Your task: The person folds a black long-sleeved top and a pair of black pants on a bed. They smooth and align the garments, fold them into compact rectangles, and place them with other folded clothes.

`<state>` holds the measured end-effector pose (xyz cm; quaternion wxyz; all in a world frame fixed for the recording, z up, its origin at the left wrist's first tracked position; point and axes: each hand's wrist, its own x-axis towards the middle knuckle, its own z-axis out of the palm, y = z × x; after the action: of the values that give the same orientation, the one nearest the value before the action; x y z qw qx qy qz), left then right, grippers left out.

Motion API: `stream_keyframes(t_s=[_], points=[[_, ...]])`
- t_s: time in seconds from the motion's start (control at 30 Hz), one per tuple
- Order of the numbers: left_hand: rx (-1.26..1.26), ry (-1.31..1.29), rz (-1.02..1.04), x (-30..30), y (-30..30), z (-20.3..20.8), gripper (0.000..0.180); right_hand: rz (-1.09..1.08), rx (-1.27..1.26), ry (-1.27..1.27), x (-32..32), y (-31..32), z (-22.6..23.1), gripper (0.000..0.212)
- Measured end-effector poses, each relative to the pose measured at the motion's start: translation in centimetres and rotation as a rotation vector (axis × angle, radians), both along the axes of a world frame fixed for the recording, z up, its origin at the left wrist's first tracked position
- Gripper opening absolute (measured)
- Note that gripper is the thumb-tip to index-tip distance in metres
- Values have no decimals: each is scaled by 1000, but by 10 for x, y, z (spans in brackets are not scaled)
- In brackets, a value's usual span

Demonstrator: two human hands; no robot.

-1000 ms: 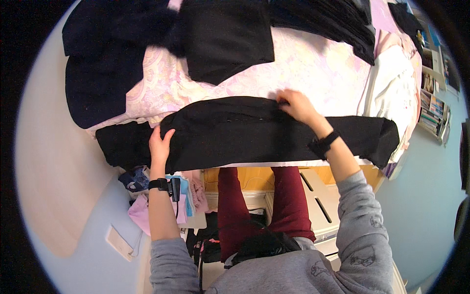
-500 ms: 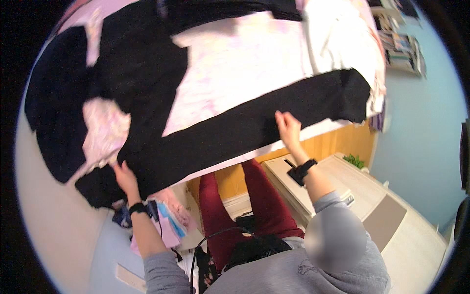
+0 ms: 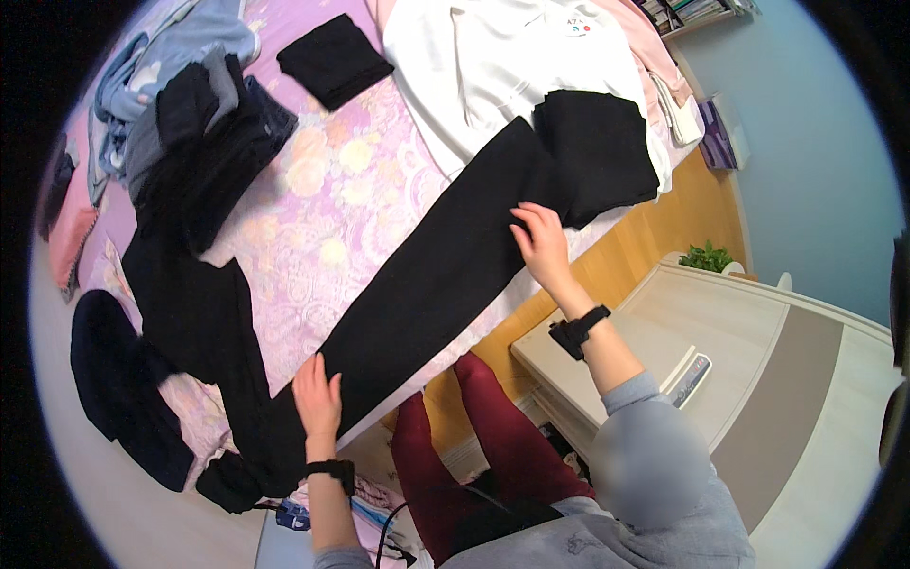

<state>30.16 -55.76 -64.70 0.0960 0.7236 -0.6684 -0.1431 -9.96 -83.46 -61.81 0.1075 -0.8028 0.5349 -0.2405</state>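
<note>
My left hand (image 3: 318,398) lies palm down on the black garment (image 3: 436,275), near its lower left end, fingers laid out and thumb held apart: loose, with the cloth under it rather than gripped. My right hand (image 3: 543,245) is farther up the same length, near its lower edge, fingers parted and slightly bent, also loose. I cannot tell whether those fingertips press the cloth or sit just over it.

The garment runs slantwise along the near edge of the bed, on a floral sheet (image 3: 332,175). Its upper right end meets a folded black block (image 3: 602,156); I cannot tell if the 2 are 1 piece. At the lower left, another black length (image 3: 204,308) runs up toward a heap of dark clothes (image 3: 190,156), and a navy garment (image 3: 118,389) lies left of that length.

Farther back are a folded black cloth (image 3: 335,61), well apart from my hands, and a white top (image 3: 483,85), which lies beside the black block. I wear 2 black wristbands, 1 on each wrist. To my right stands a pale cabinet (image 3: 682,284) with a white device (image 3: 690,379) on it and a green plant (image 3: 706,256) just past its far end.
</note>
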Motion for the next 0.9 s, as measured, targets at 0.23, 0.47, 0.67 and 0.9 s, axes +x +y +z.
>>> stream_keyframes(t_s=[0.23, 0.47, 0.67, 0.9], points=[[74, 219, 256, -30, -64, -3, 41, 49, 59, 230, 9, -127, 12, 82], [207, 289, 216, -41, -85, 13, 34, 133, 726, -64, -20, -174, 5, 87], [242, 498, 129, -67, -132, 20, 38, 34, 798, -401, -30, -159, 8, 82], [261, 653, -86, -131, -245, 6, 40, 252, 459, -251, -44, -128, 42, 32]])
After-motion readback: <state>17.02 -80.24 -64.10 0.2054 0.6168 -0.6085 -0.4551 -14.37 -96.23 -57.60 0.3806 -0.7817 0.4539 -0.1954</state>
